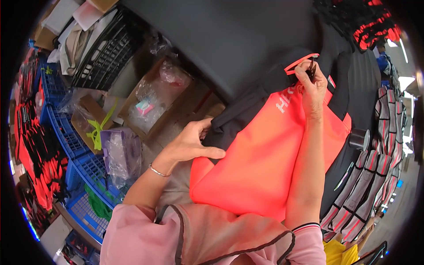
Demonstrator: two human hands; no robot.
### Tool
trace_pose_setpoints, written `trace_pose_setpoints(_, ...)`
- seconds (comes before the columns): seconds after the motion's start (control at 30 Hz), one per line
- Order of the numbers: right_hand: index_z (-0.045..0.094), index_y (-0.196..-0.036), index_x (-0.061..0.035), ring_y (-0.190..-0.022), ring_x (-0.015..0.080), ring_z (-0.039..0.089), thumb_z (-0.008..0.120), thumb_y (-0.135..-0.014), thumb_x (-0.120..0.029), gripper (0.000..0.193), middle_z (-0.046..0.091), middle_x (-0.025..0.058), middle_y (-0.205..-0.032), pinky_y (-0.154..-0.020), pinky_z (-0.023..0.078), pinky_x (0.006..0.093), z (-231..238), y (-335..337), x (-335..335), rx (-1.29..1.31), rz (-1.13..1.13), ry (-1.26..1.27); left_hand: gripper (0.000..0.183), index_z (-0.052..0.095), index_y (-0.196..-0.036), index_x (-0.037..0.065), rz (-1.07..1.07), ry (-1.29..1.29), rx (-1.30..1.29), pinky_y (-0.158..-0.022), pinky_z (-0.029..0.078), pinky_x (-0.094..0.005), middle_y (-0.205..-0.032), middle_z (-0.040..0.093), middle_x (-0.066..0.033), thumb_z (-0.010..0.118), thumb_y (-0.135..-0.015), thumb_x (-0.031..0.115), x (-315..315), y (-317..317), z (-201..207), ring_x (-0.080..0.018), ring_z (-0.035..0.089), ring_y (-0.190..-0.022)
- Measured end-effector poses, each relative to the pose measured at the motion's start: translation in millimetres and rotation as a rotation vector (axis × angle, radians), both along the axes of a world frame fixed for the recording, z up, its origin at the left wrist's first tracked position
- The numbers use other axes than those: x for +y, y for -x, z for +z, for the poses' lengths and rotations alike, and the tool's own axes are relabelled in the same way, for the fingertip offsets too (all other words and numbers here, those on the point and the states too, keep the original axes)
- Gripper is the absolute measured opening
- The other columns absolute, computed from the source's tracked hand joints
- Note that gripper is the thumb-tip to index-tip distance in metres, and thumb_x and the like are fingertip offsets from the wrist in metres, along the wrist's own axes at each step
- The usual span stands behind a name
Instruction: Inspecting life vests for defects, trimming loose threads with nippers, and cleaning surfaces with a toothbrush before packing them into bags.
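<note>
Bright-orange and black fabric piece (256,150) lay at the near side of the smooth black surface (212,35). Left hand (194,141) gripped its black edge; right hand (313,84) pinched a small dark item (312,66), unidentified. Panels looked joined; work seemed unfinished, remainder unclear.

Black table (207,35), orange-and-black fabric (251,159) partly on it

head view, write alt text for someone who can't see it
A person's left hand holds an orange and black fabric piece by its side while the right hand pinches something dark near its top edge. Blue crates sit at left.
</note>
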State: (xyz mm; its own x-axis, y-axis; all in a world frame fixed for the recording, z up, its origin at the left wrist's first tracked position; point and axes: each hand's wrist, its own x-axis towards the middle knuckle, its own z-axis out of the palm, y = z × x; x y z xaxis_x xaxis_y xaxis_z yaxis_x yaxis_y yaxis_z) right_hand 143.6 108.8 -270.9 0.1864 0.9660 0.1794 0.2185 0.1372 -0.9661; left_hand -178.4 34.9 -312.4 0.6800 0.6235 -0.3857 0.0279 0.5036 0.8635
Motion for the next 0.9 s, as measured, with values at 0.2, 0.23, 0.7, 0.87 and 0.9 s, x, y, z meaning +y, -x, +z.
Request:
trace_pose_setpoints(0.2, 0.067, -0.089, -0.0046, -0.077, 0.0081, 0.053, 0.071, -0.085, -0.008, 0.007, 0.061, -0.0015, -0.092, -0.070, 0.043, 0.0235, 5.7, 12.7, 9.3, -0.370, -0.173, -0.038, 0.057, 0.059, -0.115, -0.009, 0.221, -0.420, 0.203, -0.095, 0.047, -0.0310, -0.107, 0.067, -0.0134, 0.083, -0.068, 0.012, -17.4, -23.1, -3.5, -0.0195, 0.062, -0.101)
trace_pose_setpoints(0.23, 0.068, -0.092, -0.0051, -0.081, 0.0107, 0.057, 0.070, -0.084, -0.008, 0.008, 0.063, 0.0007, -0.097, -0.073, 0.046, 0.0247, 7.5, 22.8, 9.1, -0.563, -0.277, -0.136, 0.057, 0.059, -0.116, -0.008, 0.228, -0.407, 0.242, -0.095, 0.047, -0.0321, -0.108, 0.067, -0.0144, 0.083, -0.068, 0.012, -17.3, -25.9, -3.4, -0.0211, 0.063, -0.102)
trace_pose_setpoints(0.7, 0.067, -0.098, -0.0043, -0.105, 0.0210, 0.064, 0.087, -0.067, -0.011, 0.038, 0.062, 0.0061, -0.119, -0.085, 0.056, 0.0323, -13.1, 108.9, -68.3, -0.517, 0.228, -0.010, 0.070, 0.060, -0.127, -0.003, 0.255, 0.095, 0.029, -0.099, 0.049, -0.0325, -0.123, 0.064, -0.0106, 0.089, -0.069, 0.026, -49.4, 6.5, -25.4, -0.0188, 0.062, -0.111)
trace_pose_setpoints(0.87, 0.069, -0.106, -0.0061, -0.111, 0.0233, 0.061, 0.086, -0.071, -0.012, 0.040, 0.057, 0.0094, -0.132, -0.091, 0.052, 0.0348, -8.6, 107.5, -64.3, -0.391, 0.248, 0.052, 0.043, 0.066, -0.114, -0.004, 0.321, 0.048, -0.048, -0.085, 0.054, -0.0280, -0.099, 0.073, -0.0059, 0.081, -0.078, 0.012, -51.9, -2.8, -16.2, -0.0106, 0.067, -0.089)
trace_pose_setpoints(0.9, 0.069, -0.106, -0.0061, -0.111, 0.0233, 0.061, 0.086, -0.071, -0.012, 0.040, 0.057, 0.0094, -0.132, -0.091, 0.052, 0.0348, -3.6, 112.0, -67.8, -0.392, 0.250, 0.053, 0.043, 0.066, -0.114, -0.004, 0.323, 0.048, -0.048, -0.085, 0.054, -0.0280, -0.099, 0.073, -0.0059, 0.081, -0.078, 0.012, -51.5, -2.4, -15.6, -0.0106, 0.067, -0.089)
